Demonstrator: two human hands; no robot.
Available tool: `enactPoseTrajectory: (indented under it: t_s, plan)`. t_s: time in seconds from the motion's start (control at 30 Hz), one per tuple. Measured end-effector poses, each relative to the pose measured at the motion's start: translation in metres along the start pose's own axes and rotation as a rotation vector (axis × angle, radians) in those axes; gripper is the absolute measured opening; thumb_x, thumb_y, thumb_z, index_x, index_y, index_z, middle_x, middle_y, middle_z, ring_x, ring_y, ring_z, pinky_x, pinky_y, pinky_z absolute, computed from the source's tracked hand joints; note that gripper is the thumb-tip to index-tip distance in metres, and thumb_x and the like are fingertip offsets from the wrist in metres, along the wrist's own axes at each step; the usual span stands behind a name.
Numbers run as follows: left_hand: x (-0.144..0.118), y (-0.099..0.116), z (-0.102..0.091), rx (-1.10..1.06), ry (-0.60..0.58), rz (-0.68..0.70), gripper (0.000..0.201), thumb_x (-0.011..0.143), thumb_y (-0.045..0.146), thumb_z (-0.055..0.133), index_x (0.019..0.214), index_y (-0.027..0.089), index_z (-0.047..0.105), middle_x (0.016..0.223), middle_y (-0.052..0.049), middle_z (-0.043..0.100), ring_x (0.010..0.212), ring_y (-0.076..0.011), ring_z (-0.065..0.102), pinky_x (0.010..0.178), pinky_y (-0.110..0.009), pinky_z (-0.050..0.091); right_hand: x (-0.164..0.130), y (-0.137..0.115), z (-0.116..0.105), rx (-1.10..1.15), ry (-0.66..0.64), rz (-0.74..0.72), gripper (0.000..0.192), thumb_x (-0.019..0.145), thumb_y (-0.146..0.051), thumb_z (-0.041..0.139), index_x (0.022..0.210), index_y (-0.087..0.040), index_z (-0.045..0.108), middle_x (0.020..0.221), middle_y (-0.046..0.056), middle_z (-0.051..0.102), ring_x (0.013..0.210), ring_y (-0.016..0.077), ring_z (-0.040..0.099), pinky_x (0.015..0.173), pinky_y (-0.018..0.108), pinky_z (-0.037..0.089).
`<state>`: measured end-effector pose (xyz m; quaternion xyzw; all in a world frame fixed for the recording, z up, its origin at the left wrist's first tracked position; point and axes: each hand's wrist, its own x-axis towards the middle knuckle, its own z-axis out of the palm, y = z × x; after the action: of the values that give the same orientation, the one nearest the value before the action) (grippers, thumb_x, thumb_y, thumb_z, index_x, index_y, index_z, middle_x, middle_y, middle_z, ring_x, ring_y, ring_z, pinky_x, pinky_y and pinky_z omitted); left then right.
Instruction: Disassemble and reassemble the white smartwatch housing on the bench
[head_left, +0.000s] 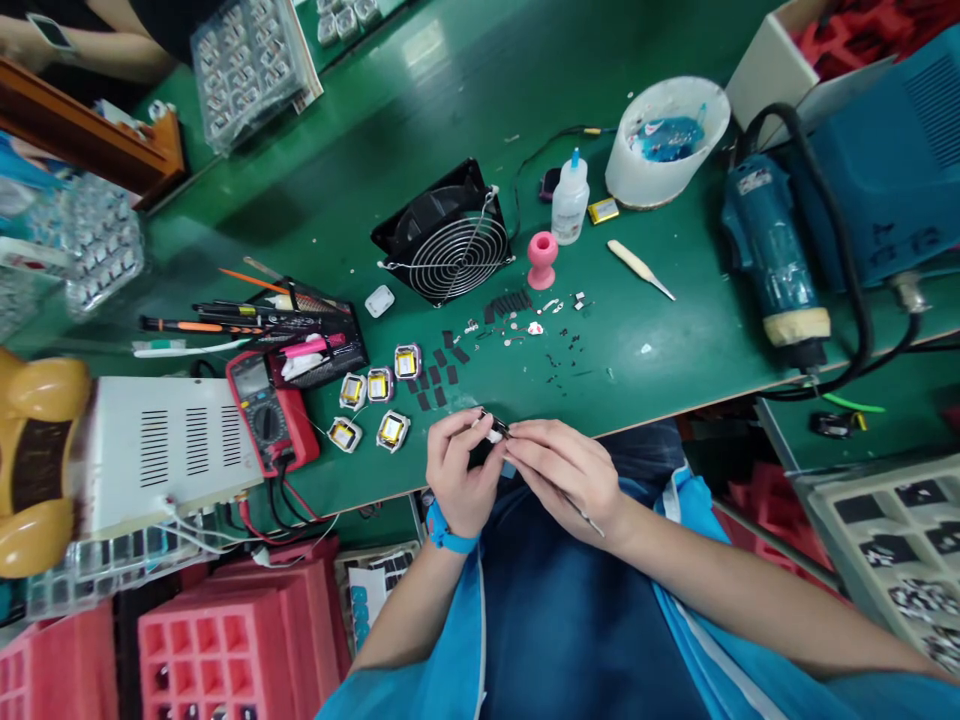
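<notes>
Blue sleeves and a dark lap sat closest to the lens, and just past them both hands were pinched together over the near edge of the green table (675, 330). Left hand (459, 470), with a blue wristband, gripped a tiny black-and-white part (493, 430), and right hand (566, 470) closed on the same part from the other side, with a thin metal tool (589, 520) poking out under its palm. That part hung right over the table's edge, so I'd say one slip would have dropped it into the lap or onto the floor. The tool's tip looked sharp enough to nick a finger too. Just beyond lay five small square parts with shiny yellow faces (377, 405), a scatter of matte black pads (442, 370) and small loose bits that a stray wrist could have swept away. Further back stood a black fan (450, 240) with a round wire grille, a pink rubbery stand (541, 260), a soft plastic glue bottle (570, 200) and a red multimeter (266, 410).
</notes>
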<state>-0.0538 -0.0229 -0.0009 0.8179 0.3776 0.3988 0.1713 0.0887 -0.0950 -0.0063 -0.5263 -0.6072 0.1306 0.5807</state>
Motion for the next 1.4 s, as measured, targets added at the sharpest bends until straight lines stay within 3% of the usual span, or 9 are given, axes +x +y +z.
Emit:
enactPoseTrajectory:
  t_s: [0.5, 0.8, 1.1, 1.4]
  plan:
    - [-0.001, -0.001, 0.001, -0.004, -0.003, -0.014, 0.024, 0.090, 0.016, 0.078, 0.112, 0.021, 0.070, 0.110, -0.005, 0.069, 0.102, -0.0194, 0.069, 0.087, -0.034, 0.059, 0.004, 0.000, -0.002, 0.080, -0.027, 0.025, 0.026, 0.095, -0.002, 0.061, 0.117, -0.014, 0.068, 0.107, 0.016, 0.074, 0.101, 0.0228, 0.070, 0.085, 0.040, 0.063]
    - [0.002, 0.000, 0.001, -0.006, 0.005, -0.007, 0.023, 0.090, 0.015, 0.076, 0.111, 0.021, 0.070, 0.108, -0.005, 0.068, 0.100, -0.0189, 0.069, 0.087, -0.034, 0.060, 0.014, 0.004, -0.014, 0.161, -0.146, 0.061, 0.027, 0.099, -0.007, 0.057, 0.121, -0.019, 0.068, 0.111, 0.013, 0.075, 0.101, 0.0214, 0.071, 0.086, 0.039, 0.063]
    - [0.001, 0.000, 0.001, 0.012, 0.000, 0.002, 0.021, 0.092, 0.022, 0.077, 0.111, 0.021, 0.069, 0.108, -0.006, 0.068, 0.100, -0.0199, 0.070, 0.085, -0.035, 0.061, 0.006, 0.002, -0.009, 0.071, -0.087, 0.056, 0.023, 0.098, -0.010, 0.062, 0.119, -0.019, 0.068, 0.108, 0.012, 0.072, 0.098, 0.0200, 0.069, 0.083, 0.035, 0.061]
    - [0.002, 0.001, 0.001, 0.006, 0.012, -0.005, 0.021, 0.091, 0.016, 0.075, 0.111, 0.022, 0.069, 0.108, -0.005, 0.068, 0.100, -0.0198, 0.070, 0.085, -0.035, 0.061, 0.012, 0.001, -0.003, 0.043, -0.061, 0.048, 0.025, 0.098, -0.009, 0.056, 0.118, -0.019, 0.068, 0.101, 0.012, 0.072, 0.090, 0.0207, 0.068, 0.077, 0.035, 0.061]
